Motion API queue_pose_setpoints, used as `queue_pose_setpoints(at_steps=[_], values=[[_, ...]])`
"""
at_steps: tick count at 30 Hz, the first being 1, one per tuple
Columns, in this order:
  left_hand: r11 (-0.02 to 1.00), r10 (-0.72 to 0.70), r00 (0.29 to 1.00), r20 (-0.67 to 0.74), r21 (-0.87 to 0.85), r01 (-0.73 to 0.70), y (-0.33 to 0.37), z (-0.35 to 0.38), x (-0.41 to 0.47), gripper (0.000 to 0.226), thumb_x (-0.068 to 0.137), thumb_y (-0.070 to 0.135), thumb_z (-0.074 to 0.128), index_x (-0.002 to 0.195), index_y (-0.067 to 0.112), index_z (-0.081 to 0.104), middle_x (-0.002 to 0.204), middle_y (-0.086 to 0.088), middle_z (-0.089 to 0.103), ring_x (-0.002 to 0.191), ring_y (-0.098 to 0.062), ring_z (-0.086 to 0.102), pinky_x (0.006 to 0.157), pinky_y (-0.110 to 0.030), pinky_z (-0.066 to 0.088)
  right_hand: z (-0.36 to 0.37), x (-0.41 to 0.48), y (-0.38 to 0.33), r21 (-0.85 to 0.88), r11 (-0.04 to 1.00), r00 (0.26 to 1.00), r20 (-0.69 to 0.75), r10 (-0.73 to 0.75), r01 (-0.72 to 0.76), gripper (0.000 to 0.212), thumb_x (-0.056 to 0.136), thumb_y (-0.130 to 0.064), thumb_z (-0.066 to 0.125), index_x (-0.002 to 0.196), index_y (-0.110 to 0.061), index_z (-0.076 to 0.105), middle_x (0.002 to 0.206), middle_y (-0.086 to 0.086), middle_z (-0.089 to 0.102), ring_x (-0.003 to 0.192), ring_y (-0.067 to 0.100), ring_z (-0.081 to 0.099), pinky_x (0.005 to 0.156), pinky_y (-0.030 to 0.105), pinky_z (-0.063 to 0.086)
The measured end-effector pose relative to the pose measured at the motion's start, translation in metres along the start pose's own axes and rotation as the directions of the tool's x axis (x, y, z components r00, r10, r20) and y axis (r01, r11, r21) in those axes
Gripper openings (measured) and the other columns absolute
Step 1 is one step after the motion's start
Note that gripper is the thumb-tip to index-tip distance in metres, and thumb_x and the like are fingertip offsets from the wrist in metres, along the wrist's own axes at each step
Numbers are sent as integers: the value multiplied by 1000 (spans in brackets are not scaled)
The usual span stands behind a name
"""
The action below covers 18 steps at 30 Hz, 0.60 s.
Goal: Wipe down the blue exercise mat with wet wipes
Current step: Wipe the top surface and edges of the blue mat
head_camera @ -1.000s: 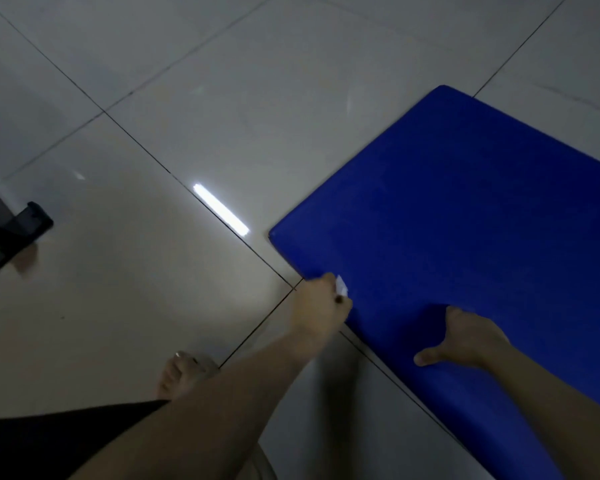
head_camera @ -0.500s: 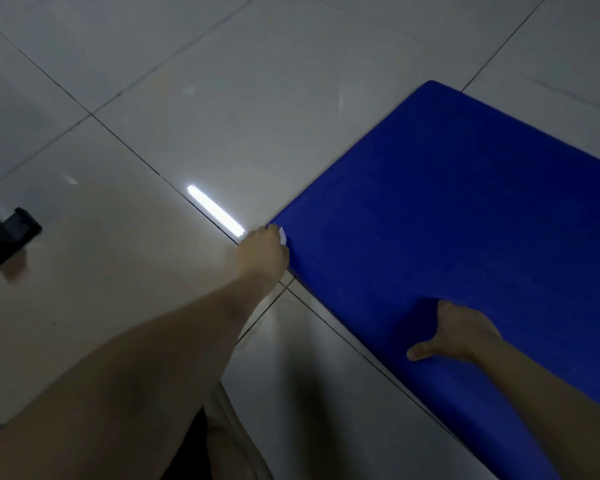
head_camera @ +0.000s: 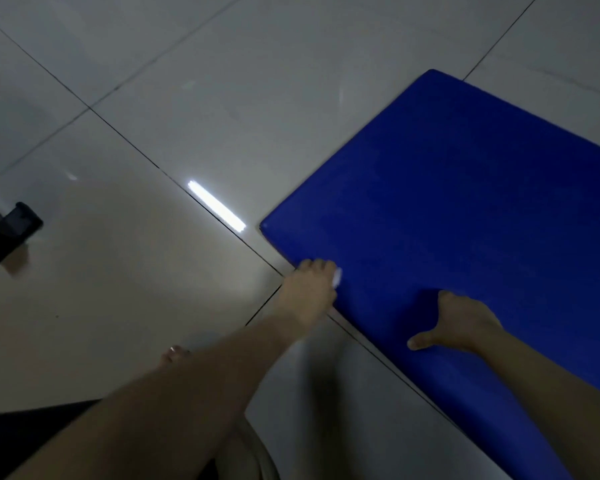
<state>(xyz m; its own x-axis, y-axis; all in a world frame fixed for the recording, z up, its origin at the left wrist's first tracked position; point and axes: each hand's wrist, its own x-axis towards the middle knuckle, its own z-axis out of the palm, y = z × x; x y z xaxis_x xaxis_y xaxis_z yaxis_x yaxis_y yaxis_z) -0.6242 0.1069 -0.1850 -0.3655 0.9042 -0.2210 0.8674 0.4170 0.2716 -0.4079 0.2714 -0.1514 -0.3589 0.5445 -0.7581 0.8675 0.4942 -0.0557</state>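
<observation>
The blue exercise mat [head_camera: 465, 202] lies on the tiled floor, filling the right half of the view. My left hand [head_camera: 310, 289] is at the mat's near long edge, a little below its left corner, and grips a white wet wipe [head_camera: 336, 276], only a small bit of which shows past the fingers. My right hand [head_camera: 461, 320] presses on the mat further right, thumb spread out toward the edge, fingers bent forward and partly hidden.
Pale glossy floor tiles [head_camera: 153, 271] with dark grout lines surround the mat; a ceiling light reflects as a bright strip [head_camera: 216, 210]. A black object [head_camera: 6, 237] sits at the left edge. My bare toes [head_camera: 175, 353] show under my left forearm.
My left hand slid with the wipe along the mat's edge up to the left corner, then back down toward me. My right hand stayed pressed on the mat.
</observation>
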Motion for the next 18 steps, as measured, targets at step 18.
queue_pose_setpoints(at_steps=[18], values=[[837, -419, 903, -97, -428, 342, 27, 21, -12, 23, 107, 33, 42, 99, 15, 53, 82, 2, 59, 69, -10, 60, 58, -20, 47, 0, 5, -1, -44, 999, 1000, 3, -24, 24, 109, 51, -81, 79, 129, -13, 43, 118, -1, 54, 107, 20, 55, 85, 34, 55]])
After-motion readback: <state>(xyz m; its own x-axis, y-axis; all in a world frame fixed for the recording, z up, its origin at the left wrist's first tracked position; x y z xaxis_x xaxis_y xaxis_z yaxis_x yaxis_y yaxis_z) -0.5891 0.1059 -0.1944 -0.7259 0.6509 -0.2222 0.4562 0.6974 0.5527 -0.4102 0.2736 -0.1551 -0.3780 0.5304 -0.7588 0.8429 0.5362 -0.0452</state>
